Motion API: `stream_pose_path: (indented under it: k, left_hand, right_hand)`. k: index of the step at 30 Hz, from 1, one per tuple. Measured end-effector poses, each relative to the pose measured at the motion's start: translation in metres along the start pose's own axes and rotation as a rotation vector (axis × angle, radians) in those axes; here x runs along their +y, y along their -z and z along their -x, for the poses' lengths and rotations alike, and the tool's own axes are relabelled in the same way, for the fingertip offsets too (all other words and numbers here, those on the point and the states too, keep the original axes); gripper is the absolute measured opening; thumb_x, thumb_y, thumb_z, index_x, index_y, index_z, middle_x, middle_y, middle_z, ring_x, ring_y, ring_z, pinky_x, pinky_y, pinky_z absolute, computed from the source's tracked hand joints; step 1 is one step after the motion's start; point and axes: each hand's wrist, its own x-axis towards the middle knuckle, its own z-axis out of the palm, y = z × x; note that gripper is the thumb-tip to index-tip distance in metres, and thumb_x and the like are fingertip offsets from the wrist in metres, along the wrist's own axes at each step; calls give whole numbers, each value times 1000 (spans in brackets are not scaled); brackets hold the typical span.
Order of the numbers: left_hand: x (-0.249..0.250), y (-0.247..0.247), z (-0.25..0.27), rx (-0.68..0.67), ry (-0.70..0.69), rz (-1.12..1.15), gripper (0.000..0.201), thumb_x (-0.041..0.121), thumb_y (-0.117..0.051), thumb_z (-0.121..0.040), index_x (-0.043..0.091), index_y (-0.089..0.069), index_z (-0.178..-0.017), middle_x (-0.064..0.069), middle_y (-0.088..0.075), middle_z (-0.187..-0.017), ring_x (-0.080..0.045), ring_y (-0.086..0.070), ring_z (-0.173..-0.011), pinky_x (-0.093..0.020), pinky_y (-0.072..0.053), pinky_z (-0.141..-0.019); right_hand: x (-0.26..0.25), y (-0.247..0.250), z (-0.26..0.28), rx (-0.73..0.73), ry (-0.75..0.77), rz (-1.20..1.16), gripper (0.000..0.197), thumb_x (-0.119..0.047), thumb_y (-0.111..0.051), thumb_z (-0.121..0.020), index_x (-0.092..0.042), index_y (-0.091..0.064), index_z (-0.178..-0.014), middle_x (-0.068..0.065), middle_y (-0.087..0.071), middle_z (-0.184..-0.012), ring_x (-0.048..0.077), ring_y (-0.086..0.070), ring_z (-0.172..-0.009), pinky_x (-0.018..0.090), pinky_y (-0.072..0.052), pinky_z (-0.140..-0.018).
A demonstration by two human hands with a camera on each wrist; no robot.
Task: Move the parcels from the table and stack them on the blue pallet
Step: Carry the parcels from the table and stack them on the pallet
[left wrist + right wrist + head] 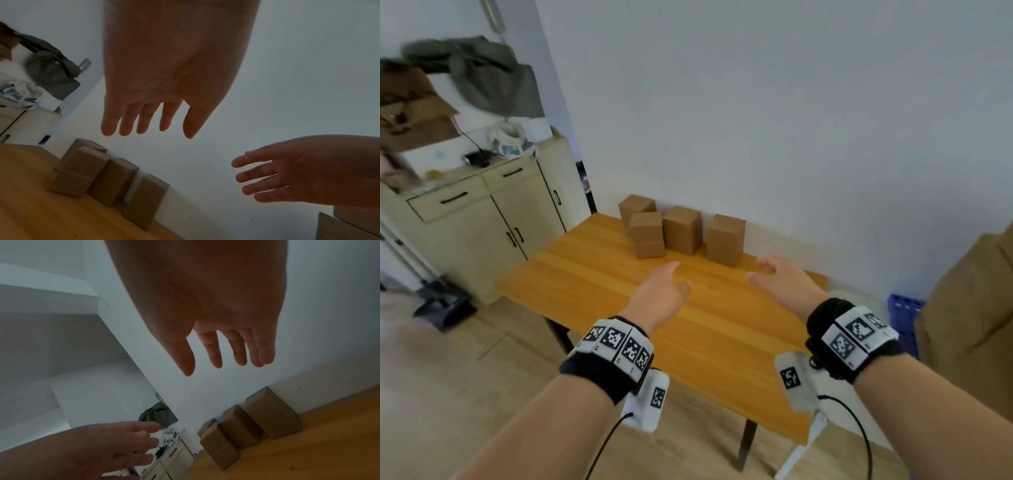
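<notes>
Both forearms, wearing tagged wristbands, reach over the worktop [592,274]. Left hand [659,294] and right hand [784,284] hover palms inward, fingers [127,120] released and spread, grasping nothing. Beyond the fingertips, well apart from them, four parcels [681,230] stand upright against the wall. Right of the right hand's fingers, a corner of the blue pallet [904,318] shows beside a large carton [969,325].

4 parcels [681,230] on table [592,274], by wall behind.
</notes>
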Motion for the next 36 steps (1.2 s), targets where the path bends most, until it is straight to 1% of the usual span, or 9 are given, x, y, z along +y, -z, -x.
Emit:
stream_pose_path:
  k: [3, 6, 12, 16, 22, 24, 27, 31, 36]
  left_hand:
    - [-6, 0, -36, -31, 8, -2, 60, 40, -47, -101, 26, -24, -155, 0, -27, -160, -23, -34, -141, -42, -37, -110]
    - [-7, 0, -79, -43, 10, -13, 59, 41, -46, -101, 26, -26, -154, -1, -29, -159, -24, -38, -139, -41, -39, -108]
    - [-5, 1, -157, -131, 17, -40, 57, 41, -44, -102, 25, -25, -154, 0, -30, -158, -9, -55, -105, -22, -41, -74]
    - [-5, -1, -203, -133, 29, -32, 56, 39, -45, -103, 26, -27, -153, -2, -32, -156, 0, -51, -83, -24, -42, -73]
    - [-6, -10, -266, -199, 17, 16, 55, 36, -43, -103, 23, -27, -154, 0, -33, -157, -13, -49, -124, -28, -40, -98]
    - [-6, -18, -291, -210, 5, 41, 54, 34, -42, -104, 23, -26, -154, 0, -33, -157, -6, -51, -114, -28, -39, -94]
    - [-5, -29, -330, -255, 4, 89, 54, 32, -42, -104, 23, -24, -155, 0, -30, -159, -17, -39, -137, -33, -34, -106]
    - [-4, -42, -377, -307, 12, 118, 55, 28, -41, -105, 23, -22, -156, -1, -28, -160, -21, -31, -143, -32, -28, -111]
    - [-9, -56, -413, -366, 13, 115, 57, 29, -39, -106, 23, -16, -157, 0, -22, -162, -21, -26, -146, -33, -24, -115]
  right_hand:
    - [7, -8, -36, -8, -22, 15, 55, -43, -56, -97, -22, -42, -146, -1, -43, -149, 18, -44, -134, 27, -35, -98]
    - [16, -10, -81, 4, -61, 3, 55, -42, -56, -97, -20, -41, -146, 1, -44, -149, 19, -45, -132, 29, -37, -99]
    - [31, -21, -175, -12, -161, -36, 60, -39, -57, -97, -15, -38, -148, 9, -45, -148, 25, -46, -131, 36, -40, -105]
    - [39, -33, -221, -49, -183, -23, 65, -40, -56, -97, -14, -33, -152, 9, -39, -153, 26, -41, -138, 42, -36, -112]
    - [49, -45, -270, -45, -253, -40, 66, -42, -55, -97, -16, -32, -152, 7, -38, -154, 26, -41, -138, 42, -36, -111]
    - [53, -47, -286, -35, -283, -45, 65, -42, -54, -97, -16, -31, -152, 8, -39, -154, 27, -42, -137, 41, -36, -111]
    - [57, -49, -307, -31, -327, -91, 65, -41, -53, -99, -18, -27, -154, 7, -36, -155, 27, -41, -137, 39, -37, -110]
    - [60, -57, -334, -3, -396, -164, 65, -38, -52, -100, -18, -23, -155, 6, -32, -158, 26, -38, -140, 38, -36, -110]
    - [60, -70, -356, 79, -413, -266, 50, -24, -50, -101, -18, -38, -149, 4, -45, -149, 23, -46, -132, 30, -39, -97]
